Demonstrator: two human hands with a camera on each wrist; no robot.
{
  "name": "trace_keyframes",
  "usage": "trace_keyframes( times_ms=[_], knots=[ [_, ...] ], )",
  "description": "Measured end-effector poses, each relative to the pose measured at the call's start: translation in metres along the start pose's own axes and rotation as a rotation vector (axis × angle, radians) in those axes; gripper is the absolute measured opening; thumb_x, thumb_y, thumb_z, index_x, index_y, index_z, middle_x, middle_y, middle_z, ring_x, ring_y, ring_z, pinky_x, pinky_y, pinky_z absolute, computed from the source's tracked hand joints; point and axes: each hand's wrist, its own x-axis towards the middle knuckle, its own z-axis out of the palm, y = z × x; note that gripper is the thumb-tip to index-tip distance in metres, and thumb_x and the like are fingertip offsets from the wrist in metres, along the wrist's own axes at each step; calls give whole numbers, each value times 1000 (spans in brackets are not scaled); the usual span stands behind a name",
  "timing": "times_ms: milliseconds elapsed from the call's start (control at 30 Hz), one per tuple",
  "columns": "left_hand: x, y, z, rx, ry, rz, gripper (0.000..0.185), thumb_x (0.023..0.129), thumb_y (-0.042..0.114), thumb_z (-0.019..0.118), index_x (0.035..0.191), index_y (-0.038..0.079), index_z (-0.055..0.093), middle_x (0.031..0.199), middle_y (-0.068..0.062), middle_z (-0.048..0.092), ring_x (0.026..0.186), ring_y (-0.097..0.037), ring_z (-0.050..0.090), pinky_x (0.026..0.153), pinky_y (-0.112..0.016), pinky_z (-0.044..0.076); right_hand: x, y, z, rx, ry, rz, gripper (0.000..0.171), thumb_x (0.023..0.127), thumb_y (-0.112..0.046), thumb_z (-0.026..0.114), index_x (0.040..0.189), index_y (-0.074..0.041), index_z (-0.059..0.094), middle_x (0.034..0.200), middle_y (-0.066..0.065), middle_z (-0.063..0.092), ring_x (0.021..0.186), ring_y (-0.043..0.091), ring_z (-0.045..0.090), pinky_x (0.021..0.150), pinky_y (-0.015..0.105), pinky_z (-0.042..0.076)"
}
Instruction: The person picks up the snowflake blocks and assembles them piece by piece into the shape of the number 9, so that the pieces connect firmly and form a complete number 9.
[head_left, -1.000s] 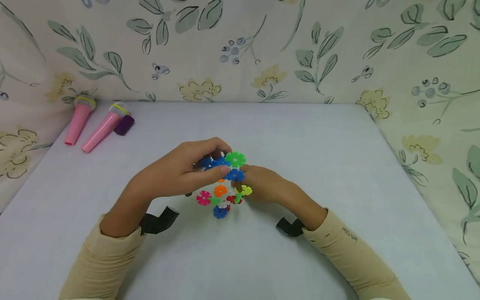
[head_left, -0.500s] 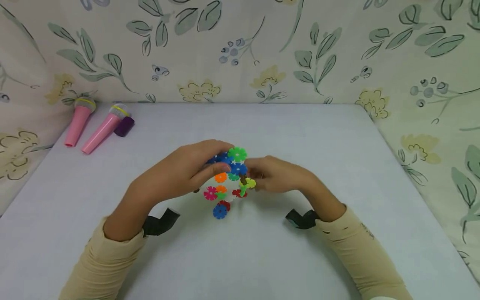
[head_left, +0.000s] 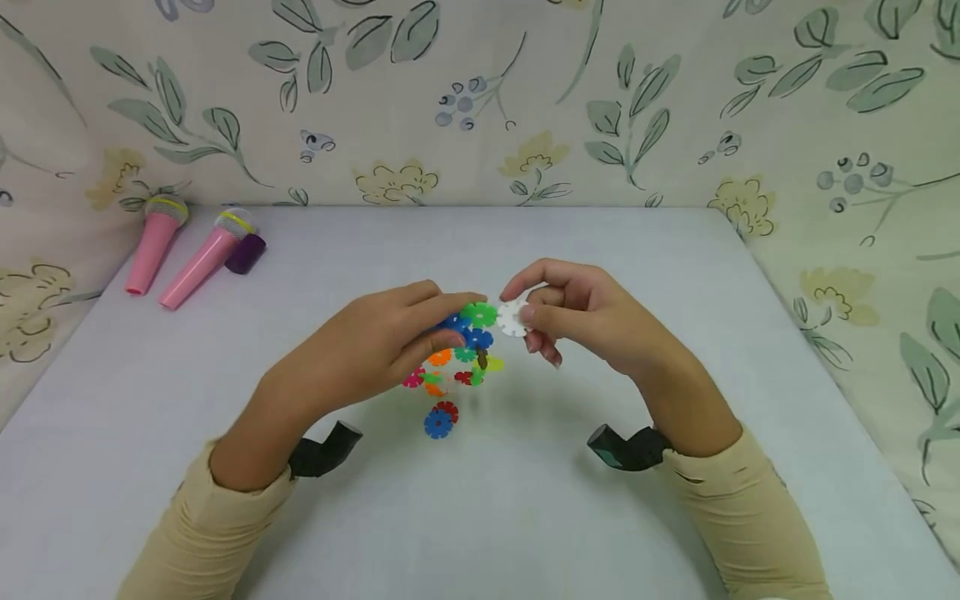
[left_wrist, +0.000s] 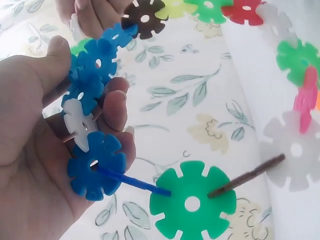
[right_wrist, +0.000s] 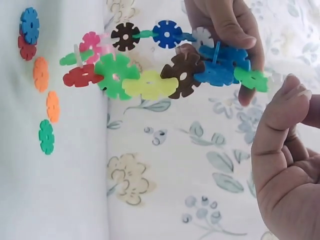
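Head view shows the left hand (head_left: 375,350) gripping a cluster of snowflake discs (head_left: 461,346) above the middle of the bench (head_left: 675,517). Just beside it, the right hand (head_left: 577,321) pinches a white disc (head_left: 512,318).

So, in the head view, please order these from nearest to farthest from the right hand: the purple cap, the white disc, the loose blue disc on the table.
1. White disc: pinched in the right hand.
2. Blue disc: on the table, lower left of that hand.
3. Purple cap: far left, beside the pink microphones.
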Motion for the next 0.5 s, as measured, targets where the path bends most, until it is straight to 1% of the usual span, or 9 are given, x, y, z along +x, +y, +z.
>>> trace_keyframes(
  times_ms=[133, 200, 267, 367, 500],
  knots=[
    [0, 0, 3, 37, 43, 70, 49, 96, 28, 69, 142, 18, 57, 98, 2, 58, 78, -7, 52, 66, -23, 47, 0, -1, 2, -16, 21, 28, 18, 98, -1, 52, 113, 7, 60, 71, 16, 58, 63, 26, 56, 51, 31, 49],
    [1, 1, 4, 61, 70, 109, 51, 94, 26, 71, 142, 16, 58, 96, 0, 60, 78, -9, 53, 66, -23, 48, 0, 0, 1, -29, 22, 32, 17, 98, -1, 53, 111, 7, 61, 71, 16, 57, 63, 27, 56, 50, 31, 48],
    [1, 2, 6, 91, 87, 136, 53, 92, 24, 74, 141, 14, 59, 95, -2, 60, 77, -10, 54, 66, -23, 48, 0, 0, 1, -42, 22, 32, 17, 98, 0, 53, 111, 8, 61, 71, 15, 57, 62, 27, 55, 50, 30, 48],
    [2, 3, 8, 137, 92, 144, 52, 90, 23, 76, 139, 13, 61, 93, -4, 60, 75, -12, 53, 64, -22, 47, 0, 2, 1, -57, 18, 21, 17, 98, 3, 54, 112, 10, 59, 71, 16, 57, 61, 26, 55, 51, 29, 48],
    [1, 4, 9, 201, 100, 159, 51, 88, 20, 78, 136, 13, 62, 89, -4, 58, 71, -13, 51, 61, -22, 45, 2, 5, 6, -69, 26, 27, 17, 98, 2, 55, 112, 10, 58, 72, 16, 58, 61, 26, 54, 51, 29, 48]
  ],
)
